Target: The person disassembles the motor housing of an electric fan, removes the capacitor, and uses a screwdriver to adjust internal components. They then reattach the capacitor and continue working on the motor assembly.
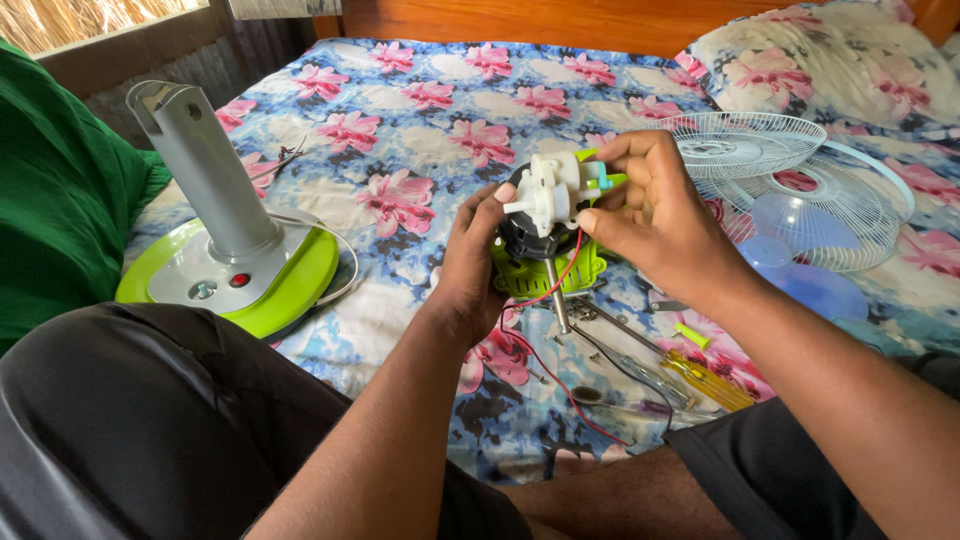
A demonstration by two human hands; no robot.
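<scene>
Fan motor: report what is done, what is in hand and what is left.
Done: the wire grilles and blue blade lie off on the bed, and the stand base sits apart. In hand: left hand grips the fan motor; right hand pinches its white gearbox. Left: everything is unassembled, with screwdrivers lying alongside.

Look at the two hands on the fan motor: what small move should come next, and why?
Probably the right hand should ease the white gearbox squarely against the motor, which the left hand steadies. The gearbox sits pinched at the motor's top, seemingly tilted, and red and black wires hang loose below.
</scene>
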